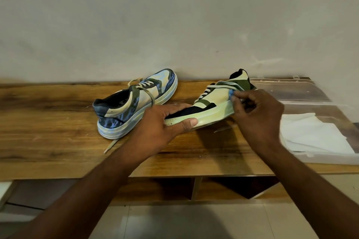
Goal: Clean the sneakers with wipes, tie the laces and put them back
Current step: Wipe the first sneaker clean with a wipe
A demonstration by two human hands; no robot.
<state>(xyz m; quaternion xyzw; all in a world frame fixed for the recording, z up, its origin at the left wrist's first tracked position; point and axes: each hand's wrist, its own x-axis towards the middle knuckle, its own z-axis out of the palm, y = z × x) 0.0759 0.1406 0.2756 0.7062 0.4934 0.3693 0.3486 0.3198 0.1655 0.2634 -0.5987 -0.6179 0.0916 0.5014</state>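
Note:
Two sneakers in cream, green, black and blue are on a wooden shelf top (48,122). The left sneaker (134,103) stands upright with its laces loose, one lace end trailing toward the front edge. The right sneaker (215,103) is tipped up on its side, sole facing me. My left hand (161,122) grips its toe end, thumb on the sole. My right hand (258,116) pinches a small blue-tinted wipe (231,93) against the sneaker's side near the heel, next to a loose lace.
A clear plastic box (318,157) at the right end of the shelf holds white wipes (314,134); its clear lid (287,89) lies behind, by the wall. Open wooden compartments (194,188) sit under the shelf top. Pale floor tiles lie below.

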